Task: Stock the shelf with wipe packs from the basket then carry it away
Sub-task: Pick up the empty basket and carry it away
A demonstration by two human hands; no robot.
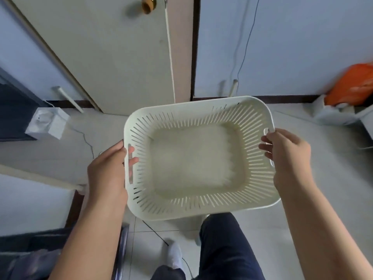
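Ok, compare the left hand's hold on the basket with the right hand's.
The left hand grips the basket at its left handle slot, with fingertips poking through to the inside. The right hand curls its fingers over the right rim, covering the middle of that slot. The left thumb shows at the rim; the right thumb is hidden. Both hands hold the empty basket off the floor.

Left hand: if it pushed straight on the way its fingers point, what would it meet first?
The basket itself: the left hand has its grip on the side handle, fingertips through the slot, pointing inward. Past them the basket looks empty, so probably its far slotted wall next.
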